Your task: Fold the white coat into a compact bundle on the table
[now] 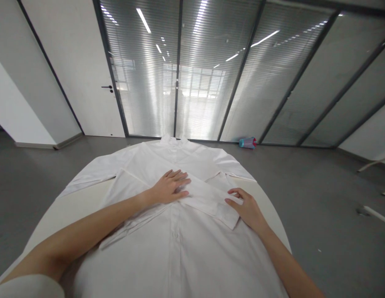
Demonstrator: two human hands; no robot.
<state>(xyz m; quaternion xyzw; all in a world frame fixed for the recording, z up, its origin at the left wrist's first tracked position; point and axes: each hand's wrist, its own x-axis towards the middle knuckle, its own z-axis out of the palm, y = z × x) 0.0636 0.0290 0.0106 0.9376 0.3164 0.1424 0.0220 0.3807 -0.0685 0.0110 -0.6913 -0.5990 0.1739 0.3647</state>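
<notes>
A white long-sleeved shirt (149, 252) lies front up, its collar at the far side and a buttoned placket down the middle. Its sleeves are folded across the front; one sleeve (208, 198) lies on top with its cuff toward the right. My left hand (170, 188) rests flat on the crossed sleeves, fingers spread. Beside the cuff, my right hand (248, 209) is slightly curled, thumb and fingers apart, at the sleeve's edge. More white cloth (93, 171) stretches out at both far sides; whether it belongs to a second garment I cannot tell.
Beneath the cloth is a round white table (65, 215). A blue and pink striped object (247, 143) lies on the grey floor (310, 198) by the glass partition (198, 74). At left is a white door (77, 74) with a dark handle. Pale furniture legs (377, 214) stand at right.
</notes>
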